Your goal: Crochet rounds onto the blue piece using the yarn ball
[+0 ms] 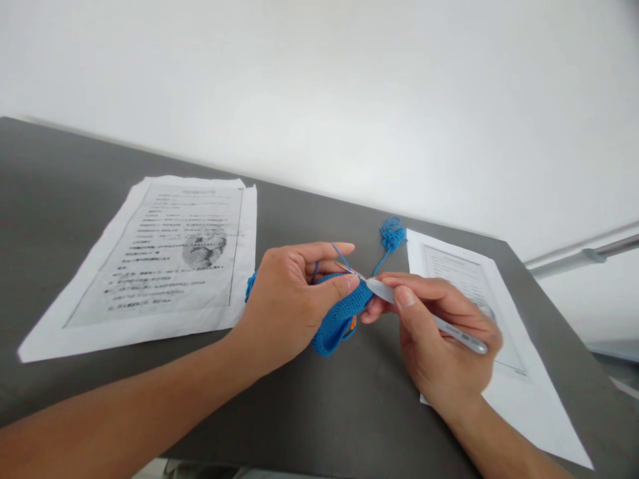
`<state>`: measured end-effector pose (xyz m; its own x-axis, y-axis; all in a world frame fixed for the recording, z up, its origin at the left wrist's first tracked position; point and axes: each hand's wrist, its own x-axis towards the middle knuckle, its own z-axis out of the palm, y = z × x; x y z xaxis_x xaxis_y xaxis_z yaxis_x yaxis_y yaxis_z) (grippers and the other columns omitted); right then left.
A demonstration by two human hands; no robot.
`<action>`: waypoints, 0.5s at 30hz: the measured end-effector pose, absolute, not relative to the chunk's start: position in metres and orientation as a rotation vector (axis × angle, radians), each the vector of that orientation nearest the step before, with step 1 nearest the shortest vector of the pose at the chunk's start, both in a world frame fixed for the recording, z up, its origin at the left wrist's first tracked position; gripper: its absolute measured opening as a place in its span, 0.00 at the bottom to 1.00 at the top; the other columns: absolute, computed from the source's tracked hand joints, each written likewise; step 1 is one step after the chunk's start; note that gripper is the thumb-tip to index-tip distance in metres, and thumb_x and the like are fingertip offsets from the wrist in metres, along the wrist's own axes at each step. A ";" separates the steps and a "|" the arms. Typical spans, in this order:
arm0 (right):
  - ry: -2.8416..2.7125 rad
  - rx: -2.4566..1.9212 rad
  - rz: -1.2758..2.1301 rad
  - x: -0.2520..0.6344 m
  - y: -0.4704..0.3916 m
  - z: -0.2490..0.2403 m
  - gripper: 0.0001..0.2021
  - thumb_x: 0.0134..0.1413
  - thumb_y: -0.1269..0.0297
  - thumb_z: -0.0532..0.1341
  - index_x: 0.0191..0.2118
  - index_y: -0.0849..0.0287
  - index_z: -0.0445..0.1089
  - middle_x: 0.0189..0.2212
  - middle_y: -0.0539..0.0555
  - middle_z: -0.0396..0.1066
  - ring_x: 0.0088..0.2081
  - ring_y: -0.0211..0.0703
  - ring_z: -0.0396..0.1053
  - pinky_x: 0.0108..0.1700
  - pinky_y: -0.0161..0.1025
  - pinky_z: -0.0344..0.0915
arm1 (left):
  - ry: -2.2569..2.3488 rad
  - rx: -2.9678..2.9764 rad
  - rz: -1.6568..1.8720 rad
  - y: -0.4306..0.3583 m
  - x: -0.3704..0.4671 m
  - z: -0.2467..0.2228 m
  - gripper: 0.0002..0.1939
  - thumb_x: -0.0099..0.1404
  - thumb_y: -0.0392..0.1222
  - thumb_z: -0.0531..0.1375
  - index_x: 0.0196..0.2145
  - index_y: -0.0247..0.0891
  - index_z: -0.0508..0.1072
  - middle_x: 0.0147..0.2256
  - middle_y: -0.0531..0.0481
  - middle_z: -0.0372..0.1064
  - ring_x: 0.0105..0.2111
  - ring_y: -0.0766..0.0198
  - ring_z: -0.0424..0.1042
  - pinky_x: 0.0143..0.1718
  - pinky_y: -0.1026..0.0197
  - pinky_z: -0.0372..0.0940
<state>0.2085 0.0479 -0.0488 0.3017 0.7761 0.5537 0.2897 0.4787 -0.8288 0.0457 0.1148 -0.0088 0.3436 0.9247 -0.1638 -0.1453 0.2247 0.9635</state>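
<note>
My left hand is closed on a blue crochet piece, its thumb pressing on the upper edge. A strand of blue yarn runs over the outstretched left index finger. In my right hand is a crochet hook with a grey handle, held like a pen. The hook's metal tip meets the top edge of the blue piece, close to the left thumb. A small orange item shows at the piece's lower right; I cannot tell exactly what it is.
A loose tangle of blue yarn lies near the table's back edge, a strand leading from it toward the work. Printed sheets lie on the dark table: one paper at left, another paper under the right forearm. A white wall stands behind.
</note>
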 end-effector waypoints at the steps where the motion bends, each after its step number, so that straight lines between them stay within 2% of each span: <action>1: -1.310 -1.095 0.352 0.207 0.047 -0.047 0.07 0.69 0.73 0.66 0.45 0.56 0.82 0.31 0.51 0.83 0.28 0.42 0.81 0.33 0.42 0.82 | 0.920 1.045 0.918 0.115 0.046 -0.010 0.24 0.55 0.35 0.77 0.51 0.30 0.84 0.32 0.47 0.86 0.29 0.60 0.82 0.32 0.62 0.78; 3: -1.446 -1.138 0.162 0.205 0.045 -0.044 0.09 0.67 0.76 0.66 0.46 0.56 0.81 0.37 0.53 0.84 0.31 0.42 0.82 0.35 0.40 0.83 | 0.895 0.943 0.936 0.114 0.047 -0.013 0.26 0.55 0.34 0.77 0.51 0.30 0.84 0.34 0.46 0.87 0.30 0.60 0.83 0.33 0.62 0.79; 6: -1.761 -1.166 -0.170 0.206 0.040 -0.041 0.15 0.64 0.80 0.68 0.53 0.58 0.78 0.47 0.61 0.83 0.43 0.48 0.85 0.43 0.45 0.85 | 0.806 0.757 0.946 0.114 0.047 -0.013 0.26 0.51 0.31 0.79 0.49 0.31 0.84 0.33 0.47 0.87 0.29 0.62 0.82 0.32 0.64 0.78; 10: -1.958 -1.081 -0.506 0.211 0.031 -0.038 0.21 0.61 0.82 0.70 0.59 0.64 0.75 0.52 0.69 0.82 0.51 0.57 0.84 0.48 0.53 0.85 | 0.679 0.684 0.883 0.116 0.043 -0.008 0.22 0.51 0.32 0.81 0.45 0.33 0.86 0.30 0.48 0.85 0.27 0.66 0.80 0.31 0.69 0.76; 12: -2.001 -1.048 -0.521 0.215 0.029 -0.034 0.22 0.60 0.83 0.70 0.59 0.66 0.75 0.54 0.68 0.82 0.53 0.58 0.83 0.51 0.54 0.85 | 0.618 0.684 0.847 0.118 0.039 -0.005 0.20 0.51 0.31 0.81 0.43 0.33 0.87 0.28 0.50 0.84 0.25 0.68 0.79 0.29 0.70 0.75; 15: -2.063 -1.005 -0.365 0.224 0.029 -0.027 0.22 0.60 0.84 0.70 0.58 0.67 0.76 0.55 0.67 0.82 0.54 0.55 0.83 0.53 0.52 0.84 | 0.568 0.705 0.780 0.122 0.033 -0.003 0.19 0.52 0.29 0.80 0.43 0.35 0.88 0.30 0.48 0.85 0.25 0.66 0.81 0.28 0.68 0.77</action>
<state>0.2236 0.0293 -0.0269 -0.3685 0.5320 0.7624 0.7614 0.6432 -0.0808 0.0328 0.1221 -0.0033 0.5875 0.7846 -0.1982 -0.4299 0.5100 0.7450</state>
